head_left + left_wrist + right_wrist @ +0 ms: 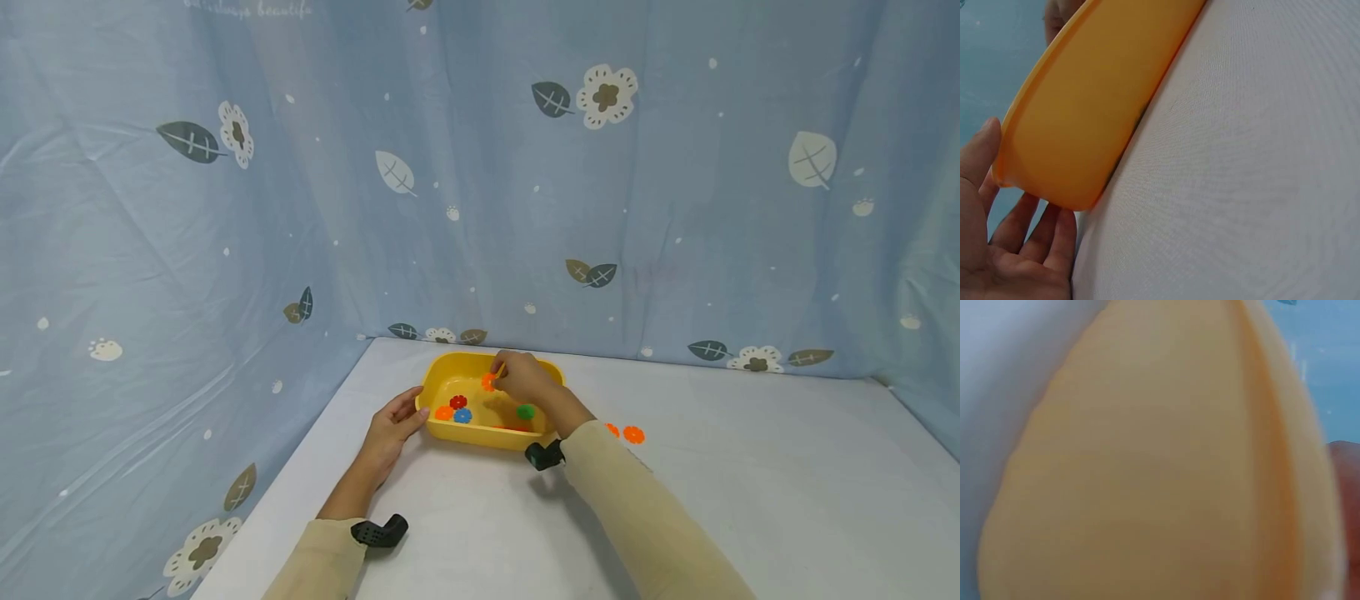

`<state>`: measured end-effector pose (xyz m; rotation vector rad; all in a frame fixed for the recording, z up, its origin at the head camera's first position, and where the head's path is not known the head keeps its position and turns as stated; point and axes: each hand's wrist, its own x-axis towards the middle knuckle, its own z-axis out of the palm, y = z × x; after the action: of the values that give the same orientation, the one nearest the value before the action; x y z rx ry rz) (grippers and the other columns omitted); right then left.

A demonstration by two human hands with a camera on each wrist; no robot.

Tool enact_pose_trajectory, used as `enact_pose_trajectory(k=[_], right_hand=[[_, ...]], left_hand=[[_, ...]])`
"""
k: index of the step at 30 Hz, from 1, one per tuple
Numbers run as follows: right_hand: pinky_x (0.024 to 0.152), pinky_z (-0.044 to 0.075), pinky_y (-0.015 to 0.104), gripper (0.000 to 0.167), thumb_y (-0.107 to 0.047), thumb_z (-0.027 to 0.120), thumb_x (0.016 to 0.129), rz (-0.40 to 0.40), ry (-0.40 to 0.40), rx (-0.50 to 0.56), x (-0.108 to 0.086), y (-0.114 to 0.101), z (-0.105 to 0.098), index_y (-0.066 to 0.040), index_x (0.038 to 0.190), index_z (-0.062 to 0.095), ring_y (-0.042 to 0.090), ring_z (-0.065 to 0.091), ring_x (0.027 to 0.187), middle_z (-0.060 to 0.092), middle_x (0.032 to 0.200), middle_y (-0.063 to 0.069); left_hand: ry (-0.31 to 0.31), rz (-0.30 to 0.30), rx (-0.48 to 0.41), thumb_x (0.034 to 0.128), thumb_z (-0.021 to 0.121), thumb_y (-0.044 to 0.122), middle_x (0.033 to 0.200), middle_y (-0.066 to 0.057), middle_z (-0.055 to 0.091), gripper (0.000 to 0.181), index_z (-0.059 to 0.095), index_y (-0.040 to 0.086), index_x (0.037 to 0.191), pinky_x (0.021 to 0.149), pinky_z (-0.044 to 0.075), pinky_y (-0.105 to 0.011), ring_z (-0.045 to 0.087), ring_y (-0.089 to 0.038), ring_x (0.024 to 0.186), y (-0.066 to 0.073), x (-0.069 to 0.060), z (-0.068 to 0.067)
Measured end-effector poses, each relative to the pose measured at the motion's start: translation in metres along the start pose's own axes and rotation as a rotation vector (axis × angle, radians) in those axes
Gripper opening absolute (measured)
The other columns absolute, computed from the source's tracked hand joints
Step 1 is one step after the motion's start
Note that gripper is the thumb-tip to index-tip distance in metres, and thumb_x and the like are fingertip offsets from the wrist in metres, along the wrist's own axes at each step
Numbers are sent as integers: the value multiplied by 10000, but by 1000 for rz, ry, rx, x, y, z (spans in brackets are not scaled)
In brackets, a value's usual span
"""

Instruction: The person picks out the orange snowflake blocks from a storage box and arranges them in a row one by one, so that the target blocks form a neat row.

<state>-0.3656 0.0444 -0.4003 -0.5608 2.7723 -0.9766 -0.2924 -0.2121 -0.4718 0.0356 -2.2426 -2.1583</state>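
A yellow basin (480,436) stands on the table, its wall (1091,106) large in the left wrist view and blurred (1135,456) in the right. The left hand (388,435) (1016,262) grips its left end, thumb at the rim and fingers around the side. Over the basin's interior, the right hand (525,379) pinches an orange flower-shaped piece (488,382); only a strip of that hand (1349,487) shows in the right wrist view. Inside lie a red piece (458,402), an orange one (444,413), a blue one (462,416) and a green one (527,412).
Two orange pieces (633,435) (612,430) lie on the white table (750,475) right of the basin, one partly hidden by the right sleeve. A blue patterned curtain (487,208) hangs behind the table and along its left side.
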Motion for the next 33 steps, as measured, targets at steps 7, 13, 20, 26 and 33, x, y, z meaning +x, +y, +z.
enact_pose_trajectory(k=[7, 13, 20, 26, 33], right_hand=[[697, 551, 280, 140, -129, 655, 936, -3, 23, 23, -7, -2, -10, -99, 1071, 636, 183, 593, 824, 624, 950, 20], [715, 550, 299, 137, -138, 645, 941, -13, 37, 38, -15, -3, -20, -102, 1073, 633, 188, 595, 812, 620, 922, 18], [714, 550, 303, 142, -140, 646, 944, -23, 55, 40, -21, -1, -29, -100, 1078, 621, 219, 618, 818, 629, 906, 20], [701, 545, 308, 138, -166, 640, 952, -15, 72, 22, -26, 3, -36, -112, 1076, 617, 193, 599, 791, 622, 913, 25], [685, 533, 315, 143, -169, 636, 951, -23, 85, 30, -33, 8, -46, -110, 1080, 620, 201, 591, 797, 623, 927, 39]], left_hand=[[6, 0, 10, 922, 689, 165, 1436, -149, 470, 502, 528, 149, 1398, 1008, 434, -360, 420, -296, 1329, 0, 0, 0], [11, -5, 15, 925, 686, 169, 1442, -138, 463, 485, 538, 175, 1387, 1009, 432, -360, 414, -296, 1332, 0, 0, 1], [8, -5, 11, 927, 684, 170, 1459, -140, 441, 489, 534, 168, 1392, 1011, 429, -360, 394, -305, 1346, -2, 1, 0], [5, -8, 3, 922, 690, 164, 1449, -143, 454, 510, 522, 146, 1403, 1016, 428, -358, 402, -298, 1341, -1, 0, 1], [-1, 0, -3, 928, 681, 161, 1445, -132, 462, 489, 529, 155, 1394, 1008, 433, -342, 416, -286, 1330, 0, 0, 0]])
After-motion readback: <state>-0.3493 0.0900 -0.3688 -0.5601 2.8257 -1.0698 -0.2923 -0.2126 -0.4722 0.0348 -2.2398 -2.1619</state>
